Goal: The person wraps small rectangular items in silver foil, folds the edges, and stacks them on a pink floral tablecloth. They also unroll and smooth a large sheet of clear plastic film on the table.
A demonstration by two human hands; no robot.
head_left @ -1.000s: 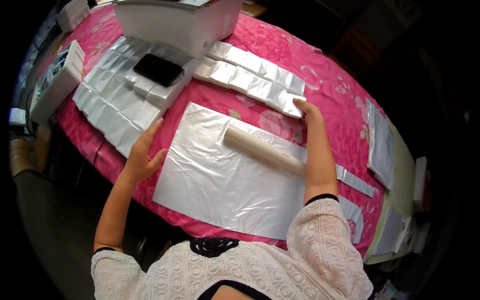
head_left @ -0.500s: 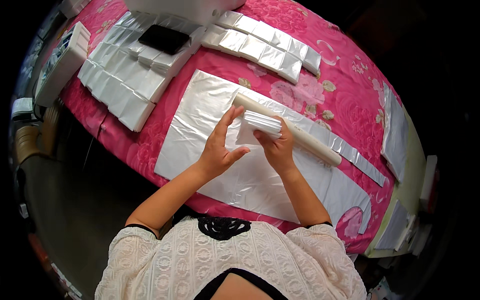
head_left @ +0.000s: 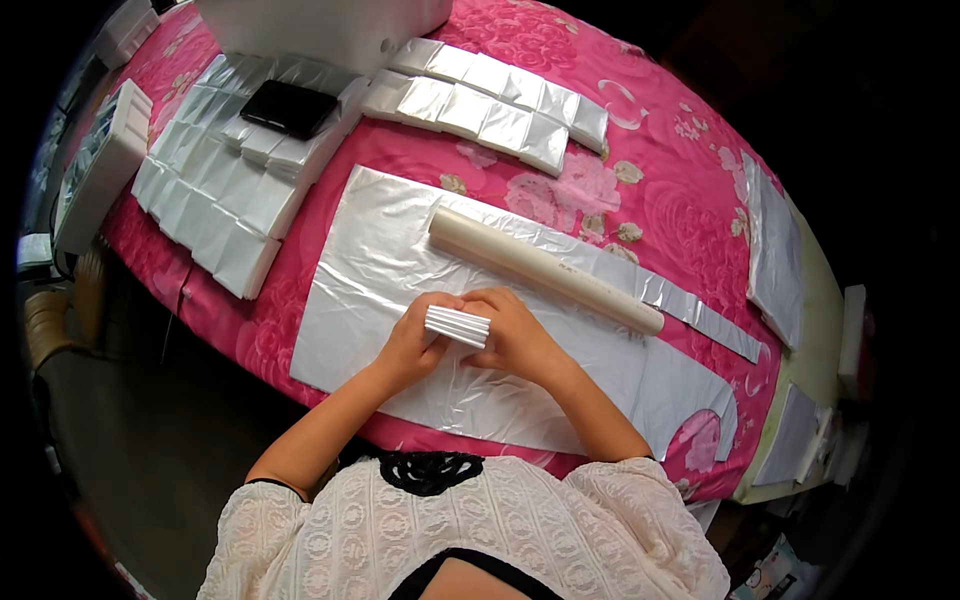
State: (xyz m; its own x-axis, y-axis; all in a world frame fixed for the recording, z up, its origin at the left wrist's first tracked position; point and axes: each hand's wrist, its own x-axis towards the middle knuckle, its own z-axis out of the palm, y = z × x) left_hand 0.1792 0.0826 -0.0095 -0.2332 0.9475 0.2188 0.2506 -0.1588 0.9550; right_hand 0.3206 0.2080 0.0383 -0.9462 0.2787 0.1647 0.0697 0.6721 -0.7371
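Between my two hands is a small stack of folded white plastic sheets, its layered folded edges facing up. My left hand grips its left side, fingers behind and thumb in front. On the other side, my right hand is closed around the stack's right edge. Beneath them a flat white plastic bag with cut-out handles at its right end is spread on the table. A cream plastic pipe lies slantwise across the bag, just beyond my hands.
Overlapping folded white packets cover the far left, with a black phone on top. Two more rows of packets lie at the back beside a white box. The tablecloth is pink and floral. More plastic sheets lie far right.
My left hand has moved in from being open beside the stack and now grips it. Both hands have brought the stack nearer to me, away from the pipe.
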